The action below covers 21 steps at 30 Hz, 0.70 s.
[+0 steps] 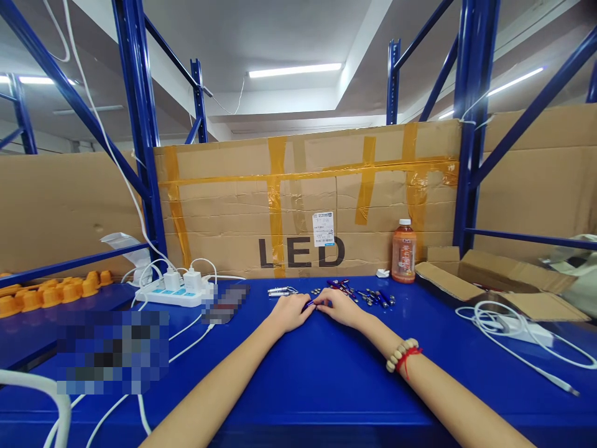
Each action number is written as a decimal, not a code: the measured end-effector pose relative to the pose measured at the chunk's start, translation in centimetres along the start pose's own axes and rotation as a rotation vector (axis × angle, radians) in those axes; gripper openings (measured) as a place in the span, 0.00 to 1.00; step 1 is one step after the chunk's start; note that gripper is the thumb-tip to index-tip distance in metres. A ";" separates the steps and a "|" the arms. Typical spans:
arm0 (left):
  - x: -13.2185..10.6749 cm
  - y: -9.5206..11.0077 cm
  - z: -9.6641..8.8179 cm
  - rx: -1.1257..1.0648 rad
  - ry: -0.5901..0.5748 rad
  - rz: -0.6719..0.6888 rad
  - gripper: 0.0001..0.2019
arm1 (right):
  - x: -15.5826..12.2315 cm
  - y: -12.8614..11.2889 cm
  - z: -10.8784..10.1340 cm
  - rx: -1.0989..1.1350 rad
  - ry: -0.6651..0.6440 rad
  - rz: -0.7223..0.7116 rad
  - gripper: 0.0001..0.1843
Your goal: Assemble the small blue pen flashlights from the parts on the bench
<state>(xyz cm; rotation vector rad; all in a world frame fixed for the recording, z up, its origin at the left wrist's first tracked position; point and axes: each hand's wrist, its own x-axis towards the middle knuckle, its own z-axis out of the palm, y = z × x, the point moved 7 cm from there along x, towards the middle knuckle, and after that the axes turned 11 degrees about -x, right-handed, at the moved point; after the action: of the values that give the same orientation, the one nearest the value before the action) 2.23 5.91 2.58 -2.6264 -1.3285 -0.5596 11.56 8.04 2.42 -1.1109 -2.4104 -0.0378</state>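
Over the blue tabletop (347, 367), my left hand (290, 313) is closed round a small shiny dark-blue piece (308, 304), most of it covered by fingers. My right hand (340, 307) meets it from the other side, thumb and fingers pinched at the piece's near end. Its exact kind is too small to make out. Just behind my left hand lie a few slim silver pieces (281, 291). Beyond my right hand spreads a loose pile of small metal, red and blue parts (377, 298).
A bottle of orange drink (403, 254) stands at the back right, near an open cardboard box (501, 298) and a coiled white cable (494, 323). To the left are a white power strip (175, 294), trailing cables and orange cups (51, 295). A cardboard wall (233, 218) closes the back.
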 end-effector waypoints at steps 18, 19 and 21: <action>-0.1 -0.1 -0.1 -0.027 -0.004 -0.022 0.13 | 0.0 0.0 0.1 0.006 -0.016 -0.004 0.10; -0.1 -0.1 -0.1 -0.028 -0.005 -0.025 0.13 | 0.0 -0.1 0.1 0.003 -0.011 -0.009 0.10; -0.1 -0.1 -0.1 -0.032 -0.011 -0.031 0.13 | 0.0 -0.1 0.1 -0.001 -0.002 -0.014 0.10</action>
<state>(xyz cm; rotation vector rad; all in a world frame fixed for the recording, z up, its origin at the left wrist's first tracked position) 2.11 5.86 2.61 -2.6419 -1.3764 -0.5766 11.42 7.98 2.37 -1.0956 -2.4203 -0.0421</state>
